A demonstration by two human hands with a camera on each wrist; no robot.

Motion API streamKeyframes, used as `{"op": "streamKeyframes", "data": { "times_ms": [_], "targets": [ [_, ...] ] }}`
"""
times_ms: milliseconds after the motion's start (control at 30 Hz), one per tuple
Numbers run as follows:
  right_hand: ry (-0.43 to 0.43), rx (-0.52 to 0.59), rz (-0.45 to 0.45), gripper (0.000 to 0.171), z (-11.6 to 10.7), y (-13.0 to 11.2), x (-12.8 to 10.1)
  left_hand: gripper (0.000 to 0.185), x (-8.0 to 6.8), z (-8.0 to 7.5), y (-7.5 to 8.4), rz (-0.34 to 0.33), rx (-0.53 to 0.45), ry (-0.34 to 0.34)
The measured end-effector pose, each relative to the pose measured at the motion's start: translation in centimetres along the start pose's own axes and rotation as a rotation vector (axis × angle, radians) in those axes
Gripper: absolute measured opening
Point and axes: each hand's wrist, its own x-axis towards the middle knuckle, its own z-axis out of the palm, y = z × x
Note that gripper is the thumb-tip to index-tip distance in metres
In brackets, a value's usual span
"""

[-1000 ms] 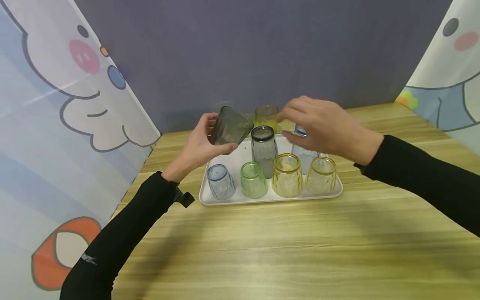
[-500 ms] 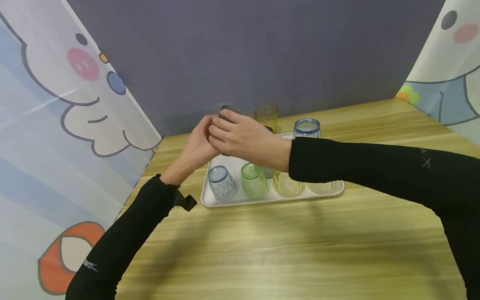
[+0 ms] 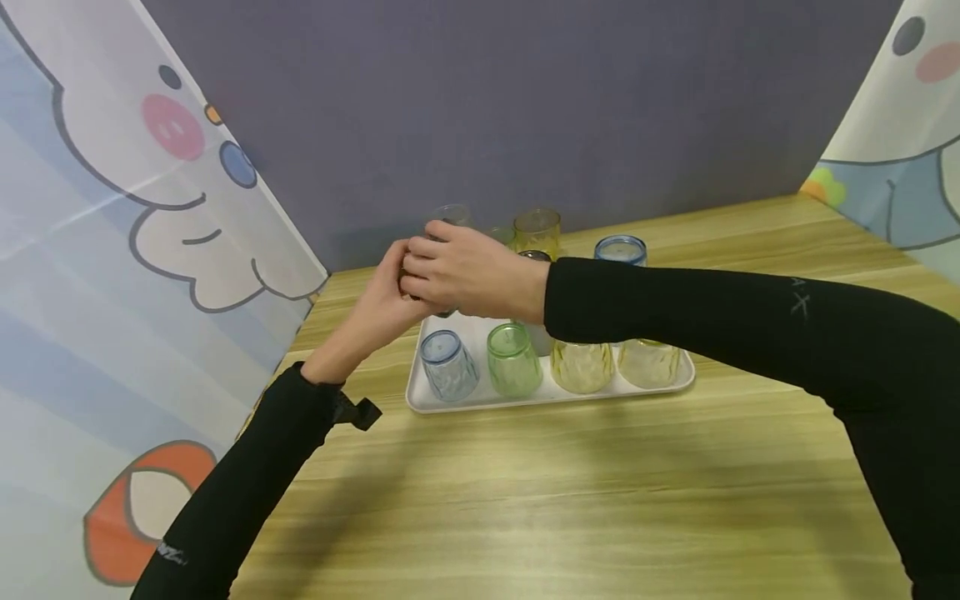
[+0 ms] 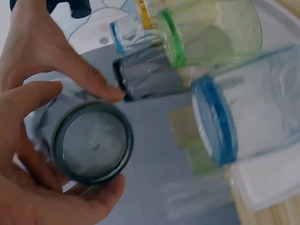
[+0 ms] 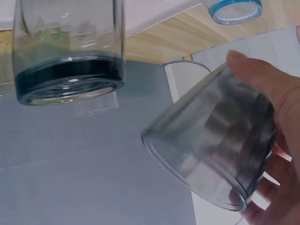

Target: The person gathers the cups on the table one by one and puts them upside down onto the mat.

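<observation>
**tumblr_fan:** Grey cup (image 4: 92, 143), smoky see-thru plastic w/ a round thick base, tapers a bit. It's up in the air over the far left corner of the tray (image 3: 431, 400), both hands on it. Left hand (image 3: 378, 304) has fingers + thumb curled round the body, base facing the left wrist cam. Right hand (image 3: 465, 271) wraps it from the right side, fingertips on the wall in the right wrist view.

**cupcounter:** What else is on there? Count pls.

**tumblr_fan:** Tray is white, flat, rounded corners, sits on a wood-grain table (image 3: 600, 500). Near row, all upside down, faceted/wavy plastic: 1 blue cup (image 3: 447, 365), 1 green cup (image 3: 513, 359), 2 yellow cups (image 3: 582, 367), tops of those hidden by the right sleeve. Behind them 1 tall grey glass (image 5: 69, 49) w/ a dark rim, mostly covered in the head view, and 1 tall blue-rimmed glass (image 3: 620, 248). Far side: 1 amber cup (image 3: 537, 231) and 1 clear cup (image 3: 451, 213), can't tell if those two are on the tray or behind it.

**cupcounter:** So 8 plus the held one.

**tumblr_fan:** Yep, as far as I can see.
</observation>
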Motion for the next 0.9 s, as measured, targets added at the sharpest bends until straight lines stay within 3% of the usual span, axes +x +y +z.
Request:
{"op": "streamKeyframes", "data": {
  "times_ms": [33,67,267,467,633,800,900],
  "targets": [
    [-0.006,0.021,0.004,0.033,0.0,0.1,0.1,0.062,-0.3,-0.1,0.1,-0.003,0.193,0.043],
    [-0.016,0.034,0.011,0.040,0.0,0.1,0.2,0.073,-0.6,-0.3,0.1,-0.006,0.325,0.067],
    [-0.074,0.047,0.108,0.066,0.0,0.5,0.5,0.077,-2.7,-1.7,-0.4,-0.121,0.382,0.093],
    [-0.005,0.154,0.202,0.059,0.1,0.9,0.9,0.063,-3.1,-2.7,-3.4,-0.223,0.450,0.067],
    [-0.002,0.270,0.234,0.060,0.2,0.9,1.3,0.047,-2.8,-3.3,-6.4,-0.226,0.566,0.084],
    [-0.085,0.386,0.247,0.070,0.2,0.6,1.7,0.033,-2.8,-3.1,-8.1,-0.165,0.664,0.144],
    [-0.153,0.421,0.264,0.075,0.3,0.5,1.7,0.033,-2.6,-2.8,-8.6,-0.193,0.705,0.114]
  ]
}}
